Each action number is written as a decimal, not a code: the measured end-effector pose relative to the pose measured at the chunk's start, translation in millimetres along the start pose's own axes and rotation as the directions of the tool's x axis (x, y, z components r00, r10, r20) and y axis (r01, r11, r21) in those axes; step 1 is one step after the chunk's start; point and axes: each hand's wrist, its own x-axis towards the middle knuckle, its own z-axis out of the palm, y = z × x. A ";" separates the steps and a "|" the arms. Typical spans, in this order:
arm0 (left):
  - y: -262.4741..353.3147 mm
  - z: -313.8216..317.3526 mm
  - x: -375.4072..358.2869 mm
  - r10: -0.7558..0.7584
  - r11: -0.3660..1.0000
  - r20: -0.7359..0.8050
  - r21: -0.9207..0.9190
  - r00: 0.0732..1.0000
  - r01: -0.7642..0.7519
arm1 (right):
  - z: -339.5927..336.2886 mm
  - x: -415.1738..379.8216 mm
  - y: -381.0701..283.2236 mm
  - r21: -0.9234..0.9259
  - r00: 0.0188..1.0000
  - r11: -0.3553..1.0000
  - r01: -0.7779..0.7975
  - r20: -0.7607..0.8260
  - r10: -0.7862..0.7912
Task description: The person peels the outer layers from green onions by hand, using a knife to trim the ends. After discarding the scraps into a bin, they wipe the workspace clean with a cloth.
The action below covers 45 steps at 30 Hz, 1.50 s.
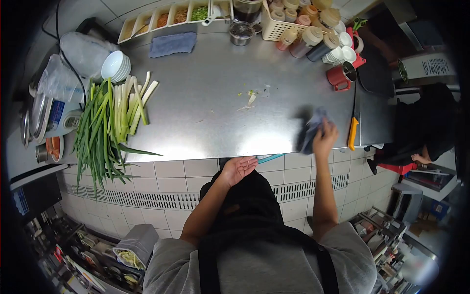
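Note:
My right hand grips a grey-blue cloth on the steel counter, close to its front edge; the cloth is blurred by motion. Palm up, my left hand is held open just off the front edge, its fingers loosely curved. A thin pale strip seems to lie at its fingertips, too small to name. Between the hands, further back on the steel, are small green and white scraps. An orange-handled knife lies to the right of the cloth.
Spring onions overhang the counter's left front edge beside stacked white bowls. A folded cloth, a basket of bottles and a red mug stand further back. Another person is at the right. A grey bin stands behind me.

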 end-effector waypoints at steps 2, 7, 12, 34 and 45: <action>2.1 -2.1 -3.7 0.010 1.000 0.018 0.007 1.000 -0.010 | 32.5 27.7 10.3 -0.357 0.975 0.910 -0.214 -0.015 0.223; 1.5 -1.2 -5.4 -0.010 0.999 0.035 0.037 0.999 0.008 | 97.9 99.4 -72.4 -0.408 0.961 0.902 -0.140 0.163 0.222; 3.5 -1.5 -5.2 0.016 0.999 0.058 0.041 0.998 -0.019 | 128.0 100.3 -136.4 -0.218 0.967 0.961 0.167 0.229 -0.116; 8.6 -14.4 -7.0 0.074 0.997 0.181 -0.012 0.981 -0.073 | 20.4 -90.9 -164.8 0.498 0.607 0.699 0.512 0.365 -0.705; 26.6 -42.5 -19.1 0.026 0.999 0.099 0.037 0.995 -0.029 | 82.8 93.5 -66.3 0.012 0.995 1.000 0.010 0.101 -0.011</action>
